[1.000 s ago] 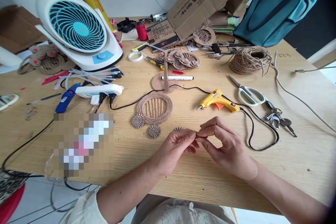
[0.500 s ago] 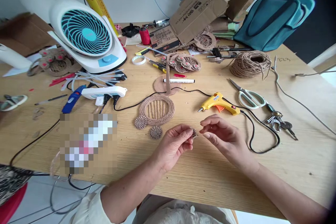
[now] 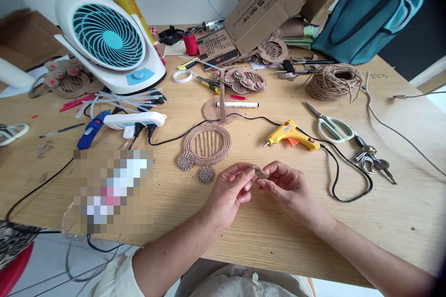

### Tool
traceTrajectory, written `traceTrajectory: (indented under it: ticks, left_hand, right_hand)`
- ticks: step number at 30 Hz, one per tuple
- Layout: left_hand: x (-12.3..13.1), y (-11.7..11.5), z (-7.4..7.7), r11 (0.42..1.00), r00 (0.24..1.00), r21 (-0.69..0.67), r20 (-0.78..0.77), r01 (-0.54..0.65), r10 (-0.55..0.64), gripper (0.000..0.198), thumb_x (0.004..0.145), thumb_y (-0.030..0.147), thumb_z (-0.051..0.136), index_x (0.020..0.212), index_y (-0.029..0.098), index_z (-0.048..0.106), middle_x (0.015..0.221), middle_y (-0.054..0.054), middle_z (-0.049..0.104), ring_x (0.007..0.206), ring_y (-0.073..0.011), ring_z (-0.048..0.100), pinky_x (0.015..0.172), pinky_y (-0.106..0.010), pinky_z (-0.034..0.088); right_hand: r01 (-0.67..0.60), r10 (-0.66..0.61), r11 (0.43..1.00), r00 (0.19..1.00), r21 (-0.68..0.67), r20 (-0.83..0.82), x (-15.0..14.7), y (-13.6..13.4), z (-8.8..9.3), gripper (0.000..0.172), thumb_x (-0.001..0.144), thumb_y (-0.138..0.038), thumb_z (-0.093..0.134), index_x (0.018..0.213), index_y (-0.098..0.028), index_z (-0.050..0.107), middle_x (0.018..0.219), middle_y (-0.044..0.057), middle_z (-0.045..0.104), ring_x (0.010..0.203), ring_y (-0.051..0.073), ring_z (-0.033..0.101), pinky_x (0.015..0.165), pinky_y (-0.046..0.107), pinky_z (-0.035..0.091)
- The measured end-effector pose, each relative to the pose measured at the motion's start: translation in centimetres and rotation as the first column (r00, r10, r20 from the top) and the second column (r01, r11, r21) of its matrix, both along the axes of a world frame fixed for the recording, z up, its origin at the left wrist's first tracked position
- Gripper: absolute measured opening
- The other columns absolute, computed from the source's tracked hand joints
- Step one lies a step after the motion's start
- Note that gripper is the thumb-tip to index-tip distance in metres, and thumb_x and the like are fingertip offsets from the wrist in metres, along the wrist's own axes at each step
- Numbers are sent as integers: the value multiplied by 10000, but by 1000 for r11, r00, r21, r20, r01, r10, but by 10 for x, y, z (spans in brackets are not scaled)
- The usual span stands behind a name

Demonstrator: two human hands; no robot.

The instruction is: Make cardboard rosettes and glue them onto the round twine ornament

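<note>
My left hand (image 3: 230, 190) and my right hand (image 3: 287, 185) meet above the table's front middle. Both pinch a small pleated cardboard rosette (image 3: 259, 172) between thumbs and fingertips. Just beyond them lies an oval twine-wrapped cardboard frame (image 3: 207, 143) with two finished rosettes (image 3: 185, 160) at its lower left edge. A yellow glue gun (image 3: 291, 134) lies to the right of the frame, nozzle pointing left, its black cord looping round to the right.
A white and teal desk fan (image 3: 108, 39) stands at the back left beside a power strip (image 3: 134, 119). Scissors (image 3: 331, 125), keys (image 3: 371, 158), a twine ball (image 3: 333, 81), a marker (image 3: 237, 104), cardboard boxes (image 3: 265, 4) and a teal bag (image 3: 365, 18) crowd the back. A blurred patch covers the front left.
My right hand, apart from the left half a second ago, has come back to the rosette, so both hands pinch it again. The camera shifted slightly.
</note>
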State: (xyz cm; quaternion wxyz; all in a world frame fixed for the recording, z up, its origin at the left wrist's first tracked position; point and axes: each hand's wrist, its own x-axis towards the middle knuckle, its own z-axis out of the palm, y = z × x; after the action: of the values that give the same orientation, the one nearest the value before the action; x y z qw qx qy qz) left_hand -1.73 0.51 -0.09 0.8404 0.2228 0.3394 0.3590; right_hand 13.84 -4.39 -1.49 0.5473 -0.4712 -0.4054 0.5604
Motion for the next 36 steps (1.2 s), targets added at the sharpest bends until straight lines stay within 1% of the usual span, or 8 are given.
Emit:
traceTrajectory:
  ticks: [5,11,14,19,22,27,31,36]
  left_hand:
    - [0,0,4,1000,1000,-7,3,-6,6,320,610,297,932,795,155,713,671,40,590,547,-28,485,391,-108,269]
    - [-1,-1,5,999,1000,27,2,21,-22,293,678,312,888,817,161,678,611,39,598,515,-36,504,381,-111,273]
    - [-1,-1,3,998,999,29,22,48,-49,268,716,306,862,831,167,664,574,44,584,501,-38,505,382,-107,286]
    - [-3,1,4,999,996,-14,74,50,-49,268,709,252,862,860,164,660,666,47,609,516,-24,530,362,-91,302]
    - [-4,2,4,998,993,-36,111,52,-47,262,707,220,861,858,152,658,738,40,644,512,-9,540,352,-75,329]
    - [-5,3,3,997,987,-6,142,82,-80,224,745,214,833,862,150,654,898,-15,728,647,-74,680,427,-110,500]
    - [-5,3,3,997,983,19,165,72,-74,207,760,220,825,873,134,675,857,-20,734,689,-88,697,538,-147,583]
    - [-4,4,3,997,989,38,129,63,-68,221,754,232,834,882,125,689,787,-3,705,653,-68,665,578,-143,578]
  right_hand:
    - [1,-2,1000,999,-31,-39,3,1,8,193,766,-340,836,836,-197,726,716,-3,687,635,87,613,617,203,501]
    - [6,-66,980,953,-200,-294,8,2,13,212,704,-346,883,825,-227,756,745,-25,681,661,67,608,657,174,507]
    - [-26,-64,969,935,-248,-348,9,1,11,222,700,-354,884,816,-223,747,764,-26,678,672,66,615,672,171,510]
    - [-52,4,979,972,-197,-236,9,3,12,211,703,-351,881,774,-203,747,705,-23,670,610,70,606,599,182,484]
    - [-14,-13,987,985,-158,-169,7,4,14,212,701,-342,882,776,-199,744,707,-21,674,596,73,597,587,195,484]
    - [26,-51,992,978,-126,-203,5,3,17,214,701,-337,879,804,-224,730,747,-23,678,617,88,592,585,214,511]
    - [4,-36,991,971,-132,-238,5,1,18,182,718,-334,867,816,-235,751,759,-16,688,649,96,618,639,224,530]
    - [9,-39,991,974,-135,-223,6,0,15,182,731,-363,854,832,-240,766,800,-1,693,668,105,616,671,243,535]
